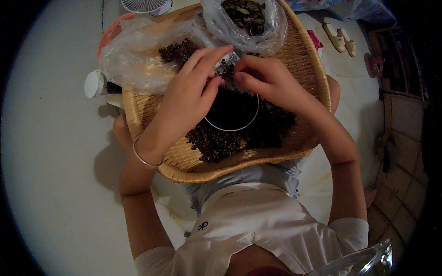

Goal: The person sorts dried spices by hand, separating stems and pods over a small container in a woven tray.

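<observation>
A wide woven basket rests across my lap. In it stands a round bowl with a pale rim and dark contents, with clusters of small dark berries or seeds around it. Above the bowl, my left hand is partly open, its thumb apart from the stretched fingers, near a small dark sprig. My right hand faces it, thumb and index finger pinched together on something too small to make out.
A clear plastic bag lies on the basket's left side. Another bag holds dried leaves at the back. A white-lidded jar stands left of the basket. Slippers lie on the floor at the right.
</observation>
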The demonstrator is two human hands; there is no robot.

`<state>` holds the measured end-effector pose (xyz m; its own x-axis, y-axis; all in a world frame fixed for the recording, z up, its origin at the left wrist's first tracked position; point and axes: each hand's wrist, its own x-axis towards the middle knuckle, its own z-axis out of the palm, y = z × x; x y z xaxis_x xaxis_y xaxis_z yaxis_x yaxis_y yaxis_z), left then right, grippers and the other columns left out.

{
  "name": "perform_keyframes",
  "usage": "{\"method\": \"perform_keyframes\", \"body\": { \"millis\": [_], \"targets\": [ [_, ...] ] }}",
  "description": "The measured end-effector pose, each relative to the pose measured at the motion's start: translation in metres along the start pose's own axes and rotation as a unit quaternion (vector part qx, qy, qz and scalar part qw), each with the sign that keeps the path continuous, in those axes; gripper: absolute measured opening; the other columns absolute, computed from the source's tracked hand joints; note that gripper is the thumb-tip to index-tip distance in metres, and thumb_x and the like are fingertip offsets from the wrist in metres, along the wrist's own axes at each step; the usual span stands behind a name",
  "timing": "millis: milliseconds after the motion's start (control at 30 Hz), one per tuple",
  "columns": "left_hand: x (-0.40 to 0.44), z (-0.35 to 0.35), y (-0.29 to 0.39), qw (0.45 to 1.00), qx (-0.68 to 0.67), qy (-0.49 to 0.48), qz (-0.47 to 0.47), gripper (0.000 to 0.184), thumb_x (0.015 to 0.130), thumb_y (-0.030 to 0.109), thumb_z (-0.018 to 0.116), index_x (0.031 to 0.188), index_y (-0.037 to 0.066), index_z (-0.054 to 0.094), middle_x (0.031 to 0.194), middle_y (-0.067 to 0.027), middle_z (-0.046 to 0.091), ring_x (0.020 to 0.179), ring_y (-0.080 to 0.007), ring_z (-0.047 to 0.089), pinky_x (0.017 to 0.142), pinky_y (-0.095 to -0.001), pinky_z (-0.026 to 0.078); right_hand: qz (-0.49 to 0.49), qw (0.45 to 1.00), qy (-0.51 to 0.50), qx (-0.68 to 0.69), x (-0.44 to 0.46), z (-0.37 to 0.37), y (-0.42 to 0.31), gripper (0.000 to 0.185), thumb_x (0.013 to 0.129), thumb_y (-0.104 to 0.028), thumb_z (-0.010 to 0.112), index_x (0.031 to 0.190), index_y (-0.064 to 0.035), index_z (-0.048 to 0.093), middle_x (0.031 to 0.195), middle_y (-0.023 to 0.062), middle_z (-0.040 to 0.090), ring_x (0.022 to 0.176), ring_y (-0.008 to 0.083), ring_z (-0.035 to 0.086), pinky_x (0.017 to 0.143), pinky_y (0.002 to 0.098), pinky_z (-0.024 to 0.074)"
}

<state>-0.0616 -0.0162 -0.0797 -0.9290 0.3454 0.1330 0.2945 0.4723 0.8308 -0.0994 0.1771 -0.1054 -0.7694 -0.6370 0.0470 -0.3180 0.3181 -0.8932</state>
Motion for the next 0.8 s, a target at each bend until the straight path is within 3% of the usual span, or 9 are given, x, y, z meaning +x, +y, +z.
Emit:
{"method": "perform_keyframes", "body": {
  "millis": [133, 267, 333, 467, 533, 633, 800],
  "targets": [
    [-0.001, 0.002, -0.002, 0.998, -0.062, 0.008, -0.023, 0.045, 0.079, -0.001, 0.053, 0.122, 0.009, 0.042, 0.112, -0.0113, 0.046, 0.082, -0.0174, 0.056, 0.071, -0.0275, 0.047, -0.001, 1.0, 0.011, 0.011, -0.001, -0.001, 0.0, 0.015, 0.084, -0.017, 0.051, 0.084, -0.0022, 0.053, 0.065, -0.0007, 0.052, 0.056, 0.0034, 0.048, 0.048, 0.019, 0.0383],
    [-0.001, 0.002, -0.005, 0.991, -0.121, 0.025, -0.052, 0.047, 0.079, 0.001, 0.055, 0.123, 0.007, 0.04, 0.113, -0.0109, 0.047, 0.082, -0.0156, 0.056, 0.071, -0.0269, 0.048, 0.006, 0.998, 0.028, 0.057, -0.001, 0.001, 0.001, 0.015, 0.085, -0.018, 0.051, 0.085, -0.0029, 0.053, 0.064, -0.0012, 0.054, 0.052, 0.0028, 0.048, 0.044, 0.018, 0.0372],
    [-0.003, 0.001, -0.01, 0.968, -0.229, 0.007, -0.105, 0.049, 0.079, 0.003, 0.057, 0.124, 0.006, 0.038, 0.112, -0.0108, 0.049, 0.08, -0.0164, 0.057, 0.07, -0.0271, 0.048, -0.002, 0.999, 0.034, 0.042, -0.001, 0.001, 0.002, 0.016, 0.085, -0.018, 0.051, 0.085, -0.0032, 0.054, 0.064, -0.0013, 0.055, 0.05, 0.0028, 0.047, 0.042, 0.0179, 0.0362],
    [-0.004, 0.002, -0.016, 0.979, -0.176, 0.039, -0.096, 0.044, 0.08, 0.008, 0.057, 0.121, 0.004, 0.041, 0.109, -0.0113, 0.051, 0.078, -0.0166, 0.058, 0.068, -0.0266, 0.048, 0.0, 0.999, 0.032, 0.037, -0.001, 0.001, 0.002, 0.015, 0.085, -0.018, 0.051, 0.086, -0.0033, 0.054, 0.064, -0.0012, 0.055, 0.051, 0.0028, 0.048, 0.043, 0.0176, 0.0363],
    [-0.004, -0.002, -0.02, 0.992, -0.08, 0.001, -0.102, 0.034, 0.082, 0.013, 0.057, 0.112, 0.002, 0.048, 0.104, -0.012, 0.053, 0.077, -0.0163, 0.059, 0.064, -0.0258, 0.048, 0.003, 0.998, 0.037, 0.042, -0.001, 0.0, 0.001, 0.015, 0.085, -0.018, 0.052, 0.085, -0.0034, 0.054, 0.064, -0.0012, 0.055, 0.051, 0.0029, 0.048, 0.043, 0.0176, 0.0365],
    [-0.005, -0.005, -0.018, 0.983, -0.107, -0.029, -0.149, 0.024, 0.084, 0.016, 0.055, 0.101, -0.001, 0.053, 0.095, -0.0119, 0.056, 0.073, -0.0159, 0.059, 0.061, -0.0251, 0.048, 0.013, 0.997, 0.034, 0.063, -0.001, 0.0, 0.001, 0.015, 0.084, -0.018, 0.052, 0.085, -0.0035, 0.054, 0.065, -0.0009, 0.055, 0.053, 0.0029, 0.048, 0.043, 0.0177, 0.0369],
    [-0.004, -0.005, -0.015, 0.982, -0.118, -0.033, -0.146, 0.02, 0.085, 0.017, 0.053, 0.094, -0.001, 0.054, 0.082, -0.0099, 0.058, 0.067, -0.0154, 0.059, 0.058, -0.0253, 0.048, 0.034, 0.996, 0.013, 0.086, -0.001, 0.0, 0.0, 0.015, 0.084, -0.019, 0.052, 0.085, -0.0034, 0.054, 0.066, -0.0011, 0.055, 0.054, 0.0032, 0.049, 0.044, 0.0174, 0.0378]
  ]
}}
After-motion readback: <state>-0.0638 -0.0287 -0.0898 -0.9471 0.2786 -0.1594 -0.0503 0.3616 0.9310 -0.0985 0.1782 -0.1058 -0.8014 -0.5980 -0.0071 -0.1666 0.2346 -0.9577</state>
